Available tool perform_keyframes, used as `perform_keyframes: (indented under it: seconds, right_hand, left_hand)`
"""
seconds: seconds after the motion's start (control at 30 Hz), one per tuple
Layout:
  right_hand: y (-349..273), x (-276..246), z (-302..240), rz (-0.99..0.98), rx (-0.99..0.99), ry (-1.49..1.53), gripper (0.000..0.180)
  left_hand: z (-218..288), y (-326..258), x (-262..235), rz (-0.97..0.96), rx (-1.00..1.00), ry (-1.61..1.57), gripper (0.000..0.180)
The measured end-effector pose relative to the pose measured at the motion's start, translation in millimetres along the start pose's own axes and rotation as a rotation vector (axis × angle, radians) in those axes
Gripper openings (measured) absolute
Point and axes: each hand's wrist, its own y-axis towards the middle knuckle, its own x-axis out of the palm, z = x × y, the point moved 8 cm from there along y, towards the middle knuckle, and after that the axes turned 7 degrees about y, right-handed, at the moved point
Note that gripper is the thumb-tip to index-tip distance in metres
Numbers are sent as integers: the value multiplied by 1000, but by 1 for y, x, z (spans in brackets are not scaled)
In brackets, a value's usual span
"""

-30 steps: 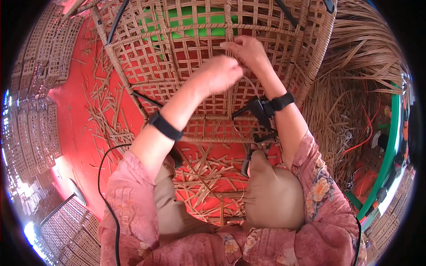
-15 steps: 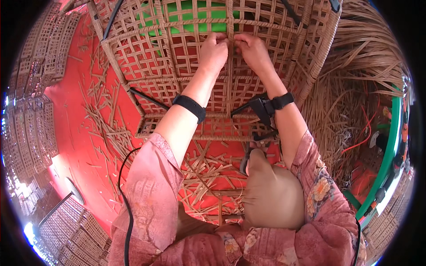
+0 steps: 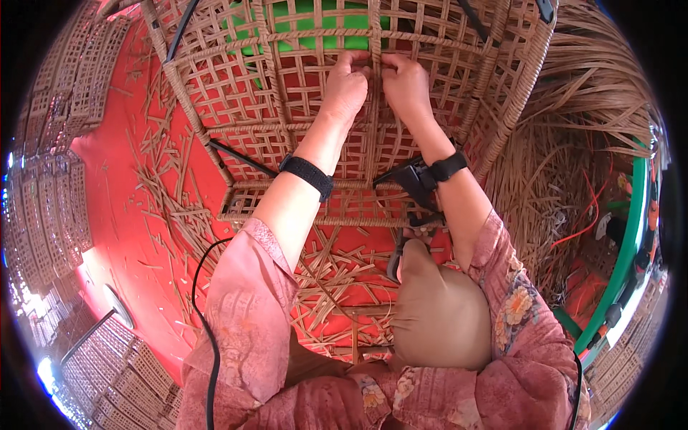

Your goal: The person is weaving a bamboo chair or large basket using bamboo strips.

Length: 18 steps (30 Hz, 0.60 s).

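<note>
In front of me stands a large openwork woven frame [image 3: 326, 129], brown strips plaited over a framework with wrapped ribs. My left hand [image 3: 347, 86] is closed against the weave, just left of the central upright rib [image 3: 374, 136]. On the other side of that rib my right hand [image 3: 407, 87] is closed too, fingers curled at the lattice. Whatever thin strand lies between the fingertips of either hand is too small to make out. Behind the upper part of the lattice shows a bright green thing [image 3: 308, 29].
Short cut strips [image 3: 344, 272] litter the red floor covering [image 3: 122, 193]. A heap of long dried fibre strands [image 3: 588, 79] lies at the right, near a green curved bar [image 3: 622, 265]. Woven panels [image 3: 54, 208] stand at the left. A black cable [image 3: 197, 294] runs by my left sleeve.
My right hand has turned a little, its wrist shifting slightly left and its fingers curling in more. The left hand stays almost in place at the rib.
</note>
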Motion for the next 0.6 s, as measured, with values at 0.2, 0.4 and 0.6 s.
perform_keyframes:
  seconds: [0.2,0.4,0.6]
  right_hand:
    - [-16,22,17,-192,437,533,29]
    - [-24,30,21,-200,456,969,33]
    - [-24,43,9,-256,468,1095,33]
  left_hand:
    - [-30,1,-11,-112,-71,161,23]
    - [-16,-13,-20,-97,-88,295,29]
    - [0,-33,-34,-250,-113,419,36]
